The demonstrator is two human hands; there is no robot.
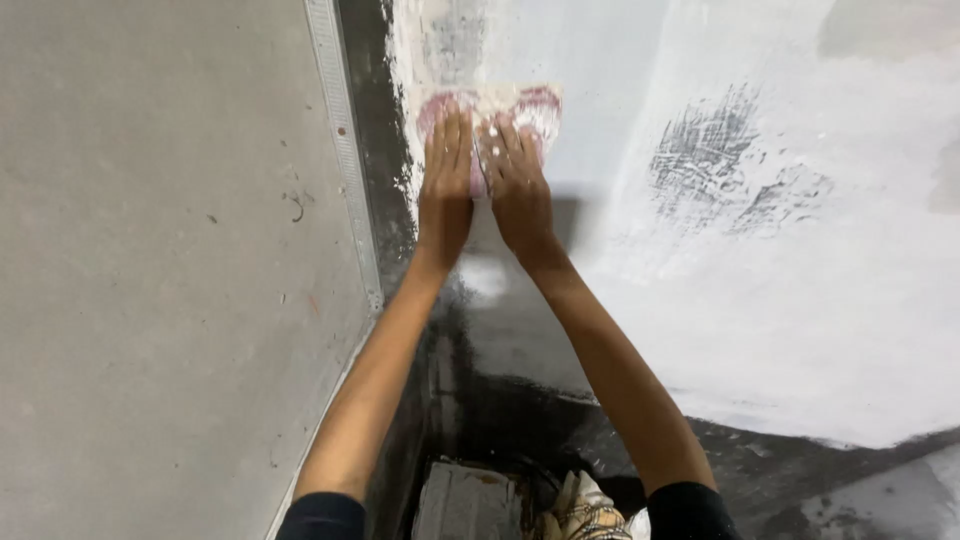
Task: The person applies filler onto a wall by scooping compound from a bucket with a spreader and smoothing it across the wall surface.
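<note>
Against the white-coated wall (760, 300), up near the far corner, you press a pink sponge (535, 108) flat with both hands. Your left hand (445, 185) lies on its left part, fingers (452, 135) straight and close together; your right hand (520, 185) lies just beside it, fingers (510, 145) slightly spread, speckled with white paste. Both palms rest on the sponge rather than clamping it. Left of your hands runs a metal corner strip (345, 150), edging a bare grey panel (150, 270). Dark uncoated patches show right of the sponge.

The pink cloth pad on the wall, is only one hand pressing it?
No, both the left hand and right hand lie flat on the pink plaster-smeared cloth pad.
</note>
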